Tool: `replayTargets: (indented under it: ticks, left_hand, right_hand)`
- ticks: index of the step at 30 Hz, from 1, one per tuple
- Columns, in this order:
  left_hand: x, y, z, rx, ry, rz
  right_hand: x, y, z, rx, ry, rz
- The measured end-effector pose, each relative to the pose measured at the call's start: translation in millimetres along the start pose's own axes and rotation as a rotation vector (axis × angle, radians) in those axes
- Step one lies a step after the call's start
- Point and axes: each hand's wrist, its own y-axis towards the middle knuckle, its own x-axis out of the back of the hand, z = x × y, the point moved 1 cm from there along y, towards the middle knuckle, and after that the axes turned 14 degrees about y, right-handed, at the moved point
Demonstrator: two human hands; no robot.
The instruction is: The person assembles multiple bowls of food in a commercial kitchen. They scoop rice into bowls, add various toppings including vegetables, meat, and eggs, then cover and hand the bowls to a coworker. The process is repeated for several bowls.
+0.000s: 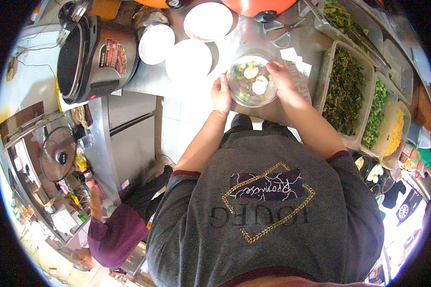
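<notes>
Between my two hands is a clear round plastic bowl [255, 99], with chopped greens and several pale, rounded food pieces [258, 86] showing in it. My left hand [221, 93] grips its left side, and my right hand [281, 78] grips the upper right side. It is held at the near edge of the steel counter [220, 62]; whether it rests there or is lifted, I cannot tell. A printed paper slip [299, 74] lies just right of my right hand. To the left are white round containers or lids [189, 60].
Scissors [278, 36] lie farther back. On the right stand tubs of dark chopped greens [342, 91], green onion [376, 112] and yellow shreds [394, 133]. A large cooker [100, 57] stands left. Another person [117, 234] works at lower left, near a fan [59, 155].
</notes>
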Motion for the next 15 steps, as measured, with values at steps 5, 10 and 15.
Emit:
replayTargets:
  ticks: [5,10,15]
  left_hand:
    - [-3,3,5,0.026,-0.023,-0.002]
    - [-5,6,14,0.015,0.098,-0.015]
    - [-4,12,13,-0.417,0.615,0.000]
  right_hand:
    - [-9,-11,5,0.242,-0.330,-0.080]
    - [-19,-31,22,0.253,-0.591,-0.041]
    - [-22,-34,31,0.451,-0.842,0.092]
